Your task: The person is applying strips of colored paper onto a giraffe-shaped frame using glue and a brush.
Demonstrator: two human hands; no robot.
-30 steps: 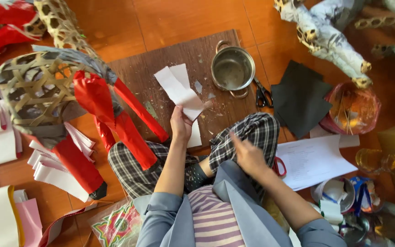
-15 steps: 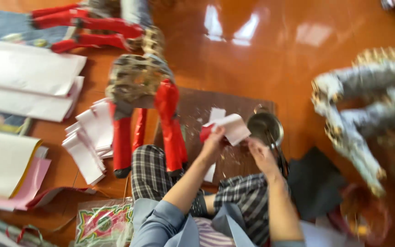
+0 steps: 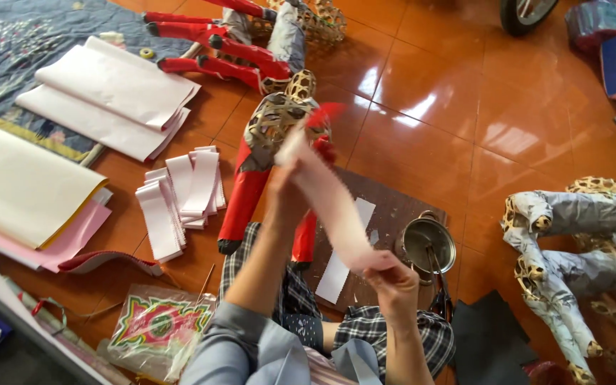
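Observation:
I hold a long pale pink paper strip (image 3: 333,207) stretched between both hands above my lap. My left hand (image 3: 286,189) grips its upper end, close to a woven bamboo animal frame (image 3: 276,128) with red paper-covered legs. My right hand (image 3: 396,285) pinches the lower end near my knee. Under the strip lies a dark brown board (image 3: 386,214) with white paper pieces (image 3: 344,260) on it. A small metal pot (image 3: 429,242) with a brush in it stands at the board's right edge.
Cut white paper strips (image 3: 180,196) lie stacked at my left, with large white, cream and pink sheets (image 3: 44,178) beyond. Grey paper-covered animal figures (image 3: 579,249) lie at right. A patterned plastic bag (image 3: 155,324) and black paper (image 3: 486,339) sit near my legs.
My view has swung left and up across the floor. Both hands rose from the board and now pull a long paper strip taut between them, near the red-legged frame.

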